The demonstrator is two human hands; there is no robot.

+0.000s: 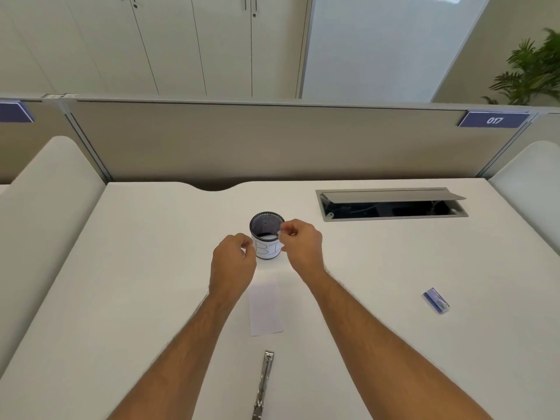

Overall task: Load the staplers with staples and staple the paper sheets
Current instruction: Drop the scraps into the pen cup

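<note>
A metal stapler lies opened out flat on the white desk at the near edge, between the two forearms, its long axis running away from the person. Just beyond it a small stack of white paper sheets rests flat on the desk, and well off to the right sits a little blue box of staples. Farther out, both hands are raised around a black mesh cup that wears a white label with handwritten letters. The right hand hovers at the cup's rim with thumb and forefinger pinched together on something small and pale — too small to identify. The left hand sits just beside the cup's left wall with its fingers curled inward; whether they hold anything cannot be told. Behind the cup, to the right, a grey cable hatch is set into the desk with its lid propped open, and a beige partition — bearing a blue tag reading 017 — closes off the back.
</note>
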